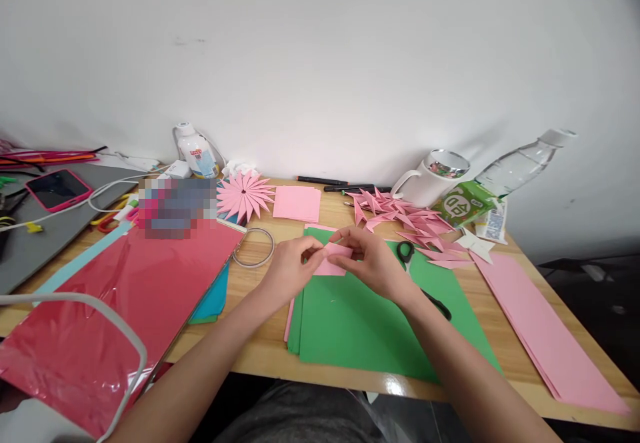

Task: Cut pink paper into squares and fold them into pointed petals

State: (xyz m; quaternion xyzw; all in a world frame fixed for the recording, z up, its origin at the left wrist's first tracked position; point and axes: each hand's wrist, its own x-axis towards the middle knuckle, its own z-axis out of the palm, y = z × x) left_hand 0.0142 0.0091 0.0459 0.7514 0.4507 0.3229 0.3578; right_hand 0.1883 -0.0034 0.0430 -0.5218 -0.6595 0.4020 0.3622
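Observation:
Between my two hands is a small pink paper (331, 267), partly folded, held above the green paper sheets (370, 323). My left hand (295, 263) pinches its left edge between thumb and fingertips. My right hand (371, 261) grips the right part, thumb in front and fingers behind. Some of the paper is hidden by the fingers. Black-handled scissors (405, 252) lie on the green sheets, partly covered by my right forearm. Behind my hands rests a stack of pink paper squares (297, 203). To its left stands a pink folded-paper pinwheel (243, 191).
Folded pink pieces (400, 215) are heaped at back right, near a white mug (430, 179), a green packet (463, 204) and a tilted clear bottle (523, 163). Long pink strips (545, 329) lie right. A red wrapped pack (125, 303), a phone (59, 189) and cables occupy the left.

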